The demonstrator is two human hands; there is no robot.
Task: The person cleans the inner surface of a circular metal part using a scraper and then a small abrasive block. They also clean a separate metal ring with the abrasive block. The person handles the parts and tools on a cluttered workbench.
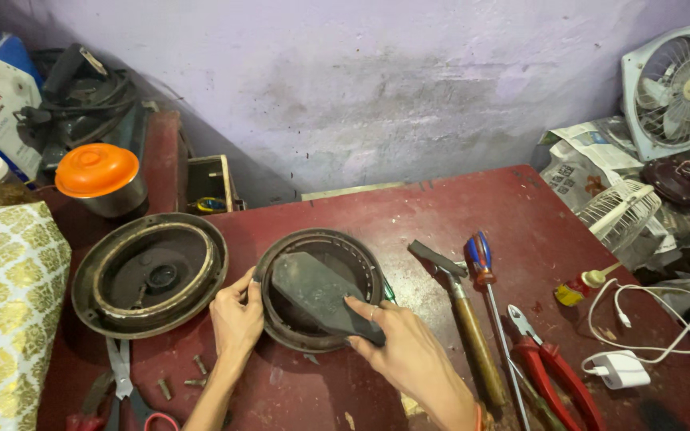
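My left hand (235, 319) is curled on the left rim of the round housing (319, 289), which sits mid-table toward the near edge. My right hand (405, 351) pinches the near end of the dark blade (317, 294), which lies tilted across the housing's opening.

Risks as I judge them:
- The blade is only held at one end, so a nudge could swing it off the rim and scrape the inner ring.
- The left grip is light, just fingertips; the housing may skid toward the second shell (149, 273), which is just beside it.
- Loose screws (189, 377) near the near-left corner are easy to sweep off w/ my forearm.
- The hammer (461, 315) and screwdriver (489, 295) lie right of my wrist; an elbow bump could roll them.
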